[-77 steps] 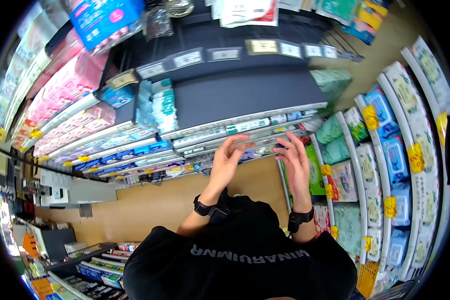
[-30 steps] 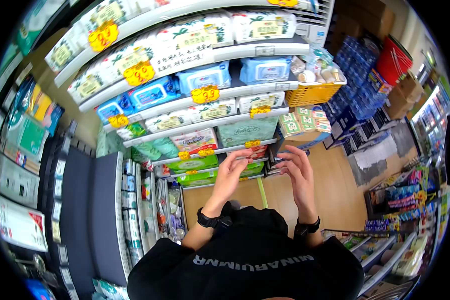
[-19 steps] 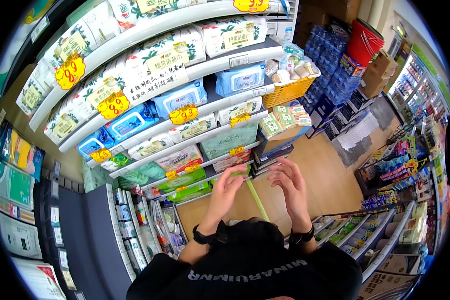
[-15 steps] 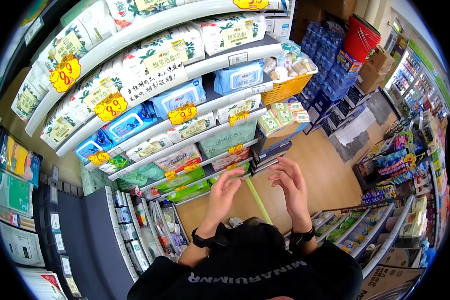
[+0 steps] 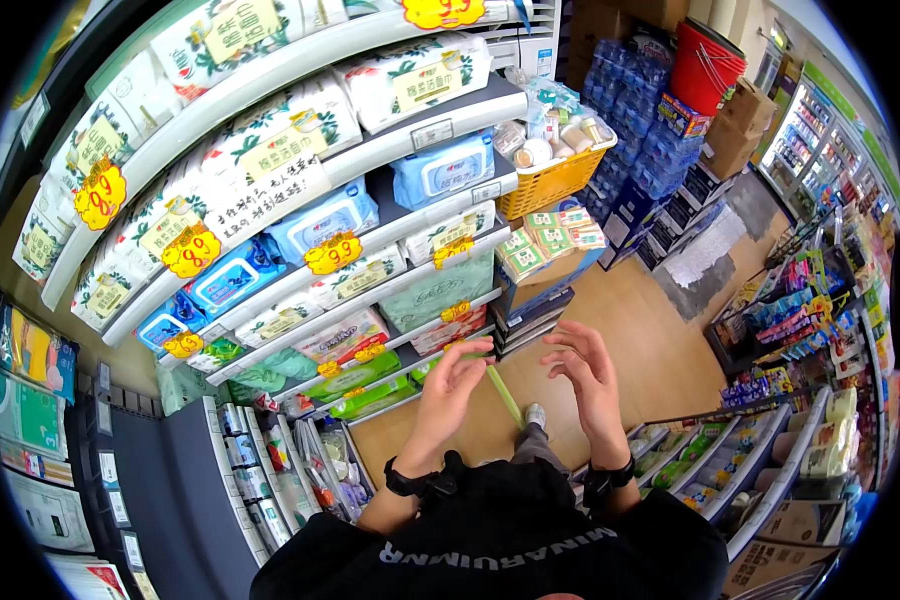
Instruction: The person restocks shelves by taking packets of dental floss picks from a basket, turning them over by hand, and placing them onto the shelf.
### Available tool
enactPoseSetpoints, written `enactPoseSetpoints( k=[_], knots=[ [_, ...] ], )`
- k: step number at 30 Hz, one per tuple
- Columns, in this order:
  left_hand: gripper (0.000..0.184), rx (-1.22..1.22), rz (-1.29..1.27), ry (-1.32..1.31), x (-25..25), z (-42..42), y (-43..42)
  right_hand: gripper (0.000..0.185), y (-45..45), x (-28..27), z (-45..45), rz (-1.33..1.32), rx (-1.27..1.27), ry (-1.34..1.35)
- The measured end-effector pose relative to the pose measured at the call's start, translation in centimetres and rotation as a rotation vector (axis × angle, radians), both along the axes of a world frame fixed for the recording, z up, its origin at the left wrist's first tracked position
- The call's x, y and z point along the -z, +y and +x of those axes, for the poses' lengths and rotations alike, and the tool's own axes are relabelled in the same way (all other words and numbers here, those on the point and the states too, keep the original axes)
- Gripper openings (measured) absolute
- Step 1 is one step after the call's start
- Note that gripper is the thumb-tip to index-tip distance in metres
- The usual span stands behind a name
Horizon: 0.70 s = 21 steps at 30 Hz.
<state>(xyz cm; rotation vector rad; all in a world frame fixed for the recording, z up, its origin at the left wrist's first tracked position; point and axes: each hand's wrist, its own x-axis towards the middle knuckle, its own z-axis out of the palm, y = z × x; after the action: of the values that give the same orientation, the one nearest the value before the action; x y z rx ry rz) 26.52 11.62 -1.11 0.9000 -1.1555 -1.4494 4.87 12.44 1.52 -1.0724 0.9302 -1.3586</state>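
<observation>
My left hand is raised in front of my chest, fingers loosely bent and apart, with nothing in it. Level with it on the other side, my right hand also holds nothing, its fingers spread and curved inward. A gap separates the two hands, and neither touches any goods. Nearest my left hand are green packs on the lowest shelf. Higher up sit a light blue pack of wipes, darker blue wipes and white packs of cotton face towels.
A yellow basket of rolls stands beyond the shelf end, above a box of small cartons. Wrapped bottles and a red bucket are stacked behind. Low shelving runs along my right. Tiled floor lies ahead.
My view has shifted forward along the aisle, so the shelf goods sit further left. One foot in a light shoe has come into view below my hands. Both hands keep their pose.
</observation>
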Motion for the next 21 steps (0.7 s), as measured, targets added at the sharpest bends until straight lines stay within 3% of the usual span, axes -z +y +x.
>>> enactPoseSetpoints(
  k=[14, 21],
  knots=[
    [0.026, -0.072, -0.084, -0.058, 0.6, -18.0, -11.5, 0.037, -10.1, -0.2, -18.8, -0.055, -0.014, 0.032],
    [0.026, -0.125, -0.074, -0.050, 2.2, -23.0, -14.1, 0.036, -12.6, 0.1, -25.3, -0.033, 0.004, 0.004]
  ],
)
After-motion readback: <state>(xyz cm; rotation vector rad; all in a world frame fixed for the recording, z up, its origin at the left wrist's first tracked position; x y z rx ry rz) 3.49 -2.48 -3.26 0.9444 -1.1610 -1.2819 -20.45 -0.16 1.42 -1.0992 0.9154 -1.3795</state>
